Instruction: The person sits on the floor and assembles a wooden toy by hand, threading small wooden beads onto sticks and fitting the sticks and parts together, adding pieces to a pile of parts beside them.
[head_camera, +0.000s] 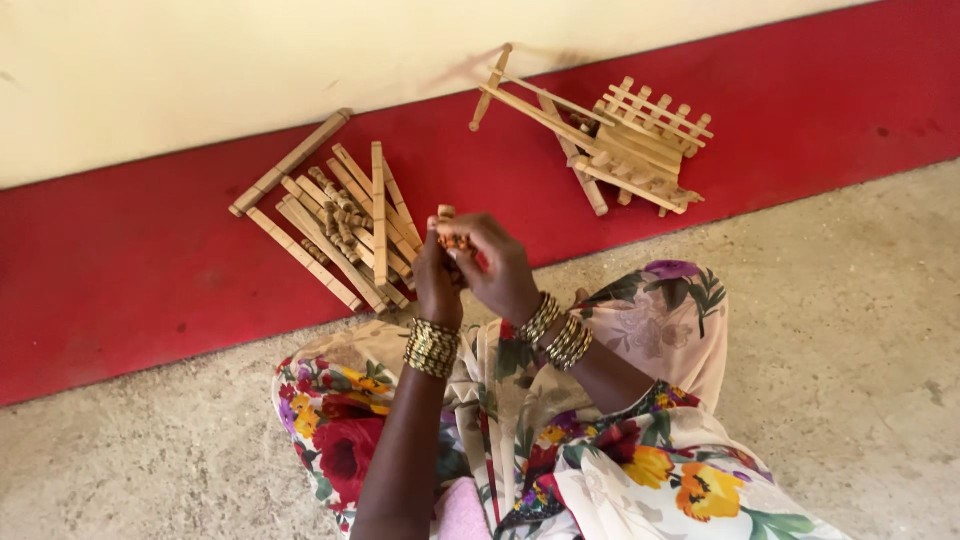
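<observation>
Fingers of both hands pinch one short wooden piece (447, 228) between them, held up over the lap, just right of the loose sticks. Left hand (438, 280) clenched on its lower part, right hand (500, 268) curled over the top; exact fingertip grip too small to tell. Stacked gold bangles on both wrists.

Left to right: loose pile of flat wooden slats (340, 225) on the red floor strip (120, 270), one long slat lying diagonally at its upper left edge, small notched pegs mixed in the pile. Hands and piece just beside the pile's right edge. Further right, well apart, an assembled wooden slat frame (625, 145) rests tilted against the cream wall (200, 70). Below: floral dress (620, 450) over the knees, grey concrete floor (860, 330).
</observation>
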